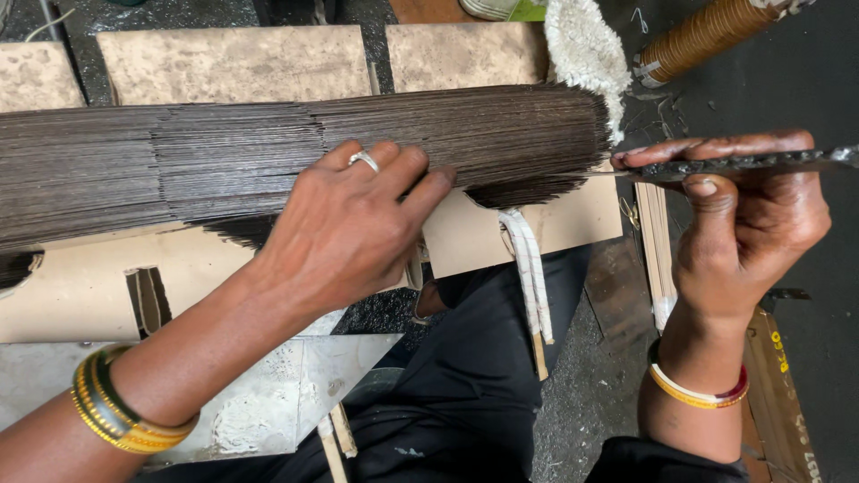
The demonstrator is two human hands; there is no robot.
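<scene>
A thick bundle of thin dark sticks [224, 156] lies crosswise over pale cardboard pieces. My left hand [344, 233], with a ring on one finger and bangles at the wrist, rests palm down on the bundle's front side, fingers spread over the sticks. My right hand [747, 228] is closed around a flat dark metal blade [743, 165] held level. The blade's tip points at the bundle's right end and meets a single stick jutting out there.
Cardboard sheets [233, 63] lie behind the bundle, a metal plate [268, 394] in front at the left. White cloth strips [532, 273] hang over my dark-clothed lap. A white fluffy pad [586, 49] and a brown wrapped roll [707, 36] sit at the back right.
</scene>
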